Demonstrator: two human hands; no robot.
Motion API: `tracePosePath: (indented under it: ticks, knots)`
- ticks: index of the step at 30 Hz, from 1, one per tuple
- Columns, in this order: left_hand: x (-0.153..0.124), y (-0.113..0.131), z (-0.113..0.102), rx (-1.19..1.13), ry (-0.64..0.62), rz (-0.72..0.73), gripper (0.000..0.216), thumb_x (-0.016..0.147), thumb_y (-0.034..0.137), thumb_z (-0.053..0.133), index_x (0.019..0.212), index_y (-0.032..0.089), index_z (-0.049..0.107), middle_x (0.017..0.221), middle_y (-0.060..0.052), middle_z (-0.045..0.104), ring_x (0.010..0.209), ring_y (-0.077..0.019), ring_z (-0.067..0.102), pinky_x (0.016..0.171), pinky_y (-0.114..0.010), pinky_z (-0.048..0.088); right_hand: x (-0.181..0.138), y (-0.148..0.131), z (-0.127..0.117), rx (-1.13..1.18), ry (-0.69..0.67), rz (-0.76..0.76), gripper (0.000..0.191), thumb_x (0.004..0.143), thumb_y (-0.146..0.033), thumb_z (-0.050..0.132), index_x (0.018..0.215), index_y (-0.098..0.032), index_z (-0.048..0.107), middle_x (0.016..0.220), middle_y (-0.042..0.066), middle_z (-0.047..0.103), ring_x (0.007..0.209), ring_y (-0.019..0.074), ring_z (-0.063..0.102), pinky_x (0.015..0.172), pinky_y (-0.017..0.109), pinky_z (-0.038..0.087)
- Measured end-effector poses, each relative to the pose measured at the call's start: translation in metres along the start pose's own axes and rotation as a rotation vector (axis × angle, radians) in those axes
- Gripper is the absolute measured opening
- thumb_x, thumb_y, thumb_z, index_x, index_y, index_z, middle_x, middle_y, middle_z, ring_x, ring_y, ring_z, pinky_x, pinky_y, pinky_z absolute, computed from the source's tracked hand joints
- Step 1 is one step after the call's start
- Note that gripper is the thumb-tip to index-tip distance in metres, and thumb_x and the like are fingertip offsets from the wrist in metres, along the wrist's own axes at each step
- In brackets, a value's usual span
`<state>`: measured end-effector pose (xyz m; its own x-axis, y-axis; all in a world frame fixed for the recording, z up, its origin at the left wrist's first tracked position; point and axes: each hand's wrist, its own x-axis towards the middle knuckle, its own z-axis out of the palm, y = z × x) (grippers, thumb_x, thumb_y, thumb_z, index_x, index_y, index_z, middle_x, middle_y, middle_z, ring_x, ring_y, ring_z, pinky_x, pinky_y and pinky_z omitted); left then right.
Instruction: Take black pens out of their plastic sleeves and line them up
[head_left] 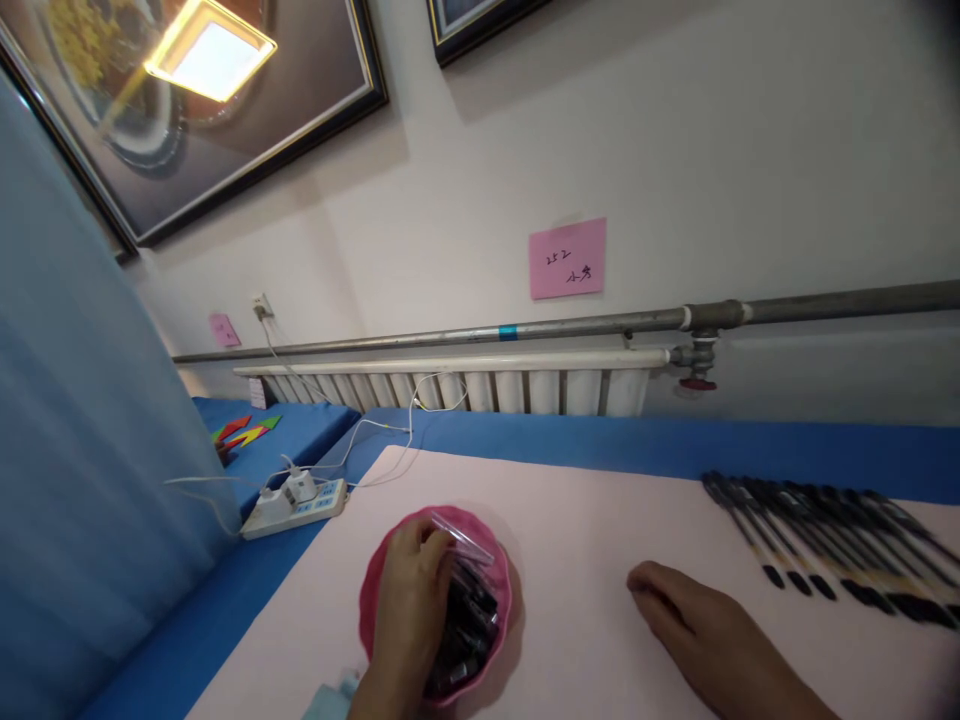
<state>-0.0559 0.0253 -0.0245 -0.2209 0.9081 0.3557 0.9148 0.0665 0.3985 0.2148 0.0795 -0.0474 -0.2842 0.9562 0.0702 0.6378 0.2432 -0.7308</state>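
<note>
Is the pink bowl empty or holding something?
Holding something: dark pieces lie in the pink bowl, with the left hand over it.

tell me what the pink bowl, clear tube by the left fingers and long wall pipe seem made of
Pink bowl: probably plastic; its even colour and wavy edge look moulded.
Clear tube: see-through and glossy, with bright streaks along it; plastic or glass, I can't tell.
Long wall pipe: likely metal, grey and fairly dull with some brighter glints.

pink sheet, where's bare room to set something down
Bare: the pink sheet between the pink bowl and right hand, and on to its far edge. Crowded: the bowl, with the left hand over it, and the row of dark pen-like things.
</note>
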Motion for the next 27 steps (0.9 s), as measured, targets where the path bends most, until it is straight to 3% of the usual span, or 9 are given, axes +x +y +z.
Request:
tracePosePath:
  ticks: [3,5,7,10,13,16,19,21,27]
  knots:
    - [-0.007,0.017,0.004,-0.080,0.070,0.215,0.025,0.086,0.021,0.043,0.091,0.022,0.067,0.101,-0.007,0.063,0.095,-0.0193,0.055,0.083,-0.031,0.044,-0.010,-0.029,0.006,0.363,-0.089,0.102,0.021,0.081,-0.034,0.043,0.078,-0.022,0.059,0.066,-0.002,0.058,0.052,0.0115,0.048,0.047,0.022,0.035]
    - [-0.015,0.033,0.009,-0.093,0.061,0.343,0.026,0.086,0.018,0.043,0.092,0.023,0.067,0.099,-0.007,0.064,0.093,-0.0195,0.056,0.081,-0.032,0.045,-0.016,-0.046,0.012,0.571,-0.286,0.159,0.021,0.079,-0.035,0.047,0.082,-0.019,0.060,0.072,0.000,0.060,0.047,0.0078,0.041,0.040,0.020,0.027]
    - [-0.025,0.050,0.014,-0.102,0.038,0.452,0.026,0.086,0.016,0.044,0.094,0.025,0.067,0.099,-0.007,0.064,0.095,-0.0199,0.056,0.082,-0.032,0.045,-0.020,-0.056,0.017,0.656,-0.343,0.183,0.018,0.076,-0.033,0.050,0.074,-0.018,0.059,0.055,-0.005,0.048,0.042,0.0062,0.034,0.039,0.019,0.022]
    - [-0.035,0.065,0.019,-0.128,0.015,0.554,0.027,0.086,0.015,0.045,0.096,0.027,0.067,0.103,-0.007,0.065,0.101,-0.0204,0.055,0.088,-0.035,0.044,-0.022,-0.056,0.020,0.660,-0.462,0.174,0.011,0.067,-0.028,0.053,0.060,-0.019,0.053,0.044,-0.009,0.038,0.038,0.0052,0.032,0.037,0.018,0.021]
    - [-0.032,0.052,0.011,-0.169,0.050,0.408,0.032,0.085,0.016,0.043,0.110,0.025,0.061,0.117,-0.009,0.058,0.109,-0.0197,0.052,0.092,-0.033,0.043,-0.020,-0.049,0.019,0.682,-0.440,0.260,0.005,0.063,-0.025,0.051,0.061,-0.020,0.052,0.042,-0.010,0.037,0.034,0.0040,0.028,0.035,0.018,0.018]
    - [-0.019,0.016,-0.011,-0.141,0.127,-0.008,0.028,0.084,0.018,0.043,0.105,0.021,0.061,0.114,-0.009,0.058,0.108,-0.0202,0.053,0.093,-0.033,0.042,-0.015,-0.041,0.015,0.709,-0.341,0.406,0.009,0.070,-0.029,0.047,0.065,-0.022,0.047,0.040,-0.011,0.036,0.032,0.0035,0.019,0.034,0.019,0.009]
    - [-0.007,-0.016,-0.031,-0.047,0.026,-0.327,0.024,0.081,0.015,0.042,0.092,0.018,0.063,0.098,-0.008,0.063,0.092,-0.0204,0.057,0.083,-0.033,0.044,-0.010,-0.034,0.010,0.697,-0.297,0.426,0.015,0.074,-0.034,0.046,0.065,-0.022,0.043,0.040,-0.010,0.036,0.034,0.0036,0.014,0.037,0.020,0.004]
    - [-0.004,-0.026,-0.035,0.010,-0.094,-0.377,0.027,0.077,0.010,0.042,0.089,0.018,0.065,0.094,-0.007,0.064,0.089,-0.0200,0.057,0.081,-0.032,0.043,-0.009,-0.030,0.008,0.677,-0.284,0.412,0.017,0.075,-0.035,0.045,0.064,-0.022,0.042,0.041,-0.011,0.034,0.035,0.0038,0.013,0.038,0.021,0.004]
    - [-0.007,-0.018,-0.017,0.100,-0.340,-0.231,0.038,0.063,0.000,0.044,0.082,0.019,0.070,0.096,-0.007,0.063,0.095,-0.0199,0.053,0.084,-0.030,0.039,-0.008,-0.028,0.008,0.647,-0.302,0.422,0.016,0.074,-0.035,0.046,0.065,-0.022,0.043,0.044,-0.009,0.037,0.036,0.0043,0.015,0.040,0.022,0.004]
